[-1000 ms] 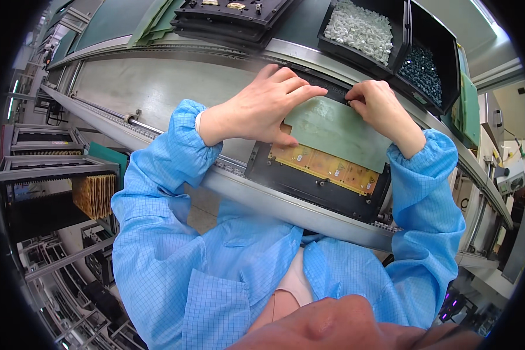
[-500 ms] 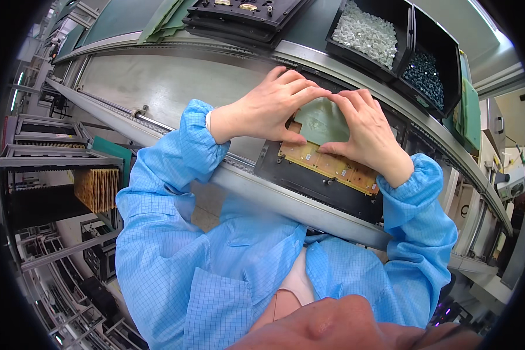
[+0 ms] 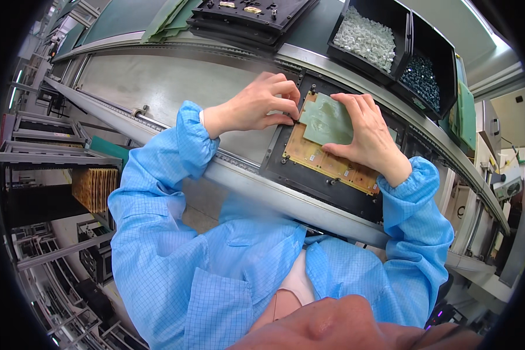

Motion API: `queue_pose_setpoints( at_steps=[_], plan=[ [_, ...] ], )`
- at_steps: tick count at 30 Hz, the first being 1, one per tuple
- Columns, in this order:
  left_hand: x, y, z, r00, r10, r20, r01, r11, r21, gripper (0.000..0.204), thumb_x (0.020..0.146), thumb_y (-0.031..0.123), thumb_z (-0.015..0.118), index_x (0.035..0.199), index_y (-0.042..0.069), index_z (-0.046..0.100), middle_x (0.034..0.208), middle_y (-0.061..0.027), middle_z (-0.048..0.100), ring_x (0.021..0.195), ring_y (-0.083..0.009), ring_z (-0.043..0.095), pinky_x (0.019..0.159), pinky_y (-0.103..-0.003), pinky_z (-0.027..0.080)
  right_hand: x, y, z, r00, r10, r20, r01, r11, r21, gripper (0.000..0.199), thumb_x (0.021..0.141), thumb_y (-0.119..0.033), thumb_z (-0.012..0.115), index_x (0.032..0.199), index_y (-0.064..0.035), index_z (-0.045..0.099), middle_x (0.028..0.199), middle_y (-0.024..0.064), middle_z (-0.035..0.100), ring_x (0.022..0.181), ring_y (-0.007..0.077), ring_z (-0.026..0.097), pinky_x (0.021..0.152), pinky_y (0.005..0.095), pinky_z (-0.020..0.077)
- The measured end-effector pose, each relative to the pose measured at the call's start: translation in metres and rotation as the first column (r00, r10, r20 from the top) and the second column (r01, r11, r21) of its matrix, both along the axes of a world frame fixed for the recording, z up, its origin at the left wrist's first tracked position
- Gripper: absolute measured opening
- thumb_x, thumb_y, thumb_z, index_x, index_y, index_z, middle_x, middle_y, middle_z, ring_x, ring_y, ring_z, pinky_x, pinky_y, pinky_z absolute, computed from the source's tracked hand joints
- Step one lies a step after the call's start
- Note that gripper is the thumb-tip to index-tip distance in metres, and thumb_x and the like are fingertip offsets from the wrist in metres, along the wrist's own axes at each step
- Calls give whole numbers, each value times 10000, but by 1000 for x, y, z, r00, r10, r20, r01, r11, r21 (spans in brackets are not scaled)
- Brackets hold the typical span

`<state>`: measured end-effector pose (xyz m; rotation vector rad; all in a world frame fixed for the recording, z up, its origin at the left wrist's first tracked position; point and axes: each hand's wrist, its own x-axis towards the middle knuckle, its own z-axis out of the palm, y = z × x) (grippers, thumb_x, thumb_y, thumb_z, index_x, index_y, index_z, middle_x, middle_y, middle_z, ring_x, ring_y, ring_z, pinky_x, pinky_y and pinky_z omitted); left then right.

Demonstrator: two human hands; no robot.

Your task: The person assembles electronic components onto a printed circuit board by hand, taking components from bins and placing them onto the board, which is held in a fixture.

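A yellow circuit board (image 3: 326, 162) lies in a black carrier tray (image 3: 309, 181) on the conveyor rail. A pale green sheet (image 3: 325, 121) covers the board's upper part. My left hand (image 3: 254, 107) pinches a small clip at the sheet's left edge with its fingertips. My right hand (image 3: 367, 137) lies flat on the sheet's right side and presses it onto the board. Both forearms wear light blue sleeves.
Two black bins stand at the back right, one with white parts (image 3: 364, 38), one with dark parts (image 3: 421, 76). Stacked black trays (image 3: 248, 14) sit at the back. A rack of yellow boards (image 3: 93, 188) stands at lower left. Green sheets (image 3: 465, 114) lean at the right.
The green sheet has been drawn in smaller over the board's upper part. My right hand came down from the sheet's far corner to lie flat on it; my left moved to its left edge.
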<state>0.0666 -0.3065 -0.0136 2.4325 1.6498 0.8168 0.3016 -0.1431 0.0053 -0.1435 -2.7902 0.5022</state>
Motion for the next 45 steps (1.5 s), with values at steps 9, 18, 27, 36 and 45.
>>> queue_pose_setpoints(
  at_steps=[9,18,27,36,45],
  plan=[
    [-7,22,11,970,-231,-80,233,973,8,89,798,141,736,864,173,687,980,13,556,957,-188,554,964,-401,395,4,2,-1,999,-34,30,34,999,6,847,603,-291,890,1315,-55,495,1224,147,568,1164,337,519,1028,441,426],
    [-2,27,23,960,-218,-174,221,975,0,149,786,92,742,895,122,644,987,-39,579,970,-251,563,944,-423,426,15,16,-1,1000,8,3,-8,1000,-20,658,686,-296,867,1221,-64,561,1236,148,559,1163,350,525,1021,442,442],
    [-16,0,4,957,194,215,-137,957,-255,287,760,86,813,981,25,641,905,-76,620,854,-207,600,788,-327,489,124,48,-5,955,-297,-21,281,921,-270,193,813,-24,746,999,-21,691,939,84,651,879,211,597,757,311,496],
    [-20,1,-13,927,317,199,-289,945,-156,248,783,78,813,926,-15,632,803,-74,631,734,-162,594,698,-287,498,122,35,-46,921,-306,-242,258,943,-210,213,741,-93,823,902,-42,693,898,72,657,859,248,599,751,353,504],
    [-28,-7,-19,918,348,192,-331,936,-117,209,801,45,788,938,-15,642,827,-72,636,775,-154,598,738,-275,490,103,34,-54,889,-207,-409,213,977,-33,178,779,-116,792,805,-25,641,800,82,595,770,266,560,660,366,487]
  ],
)
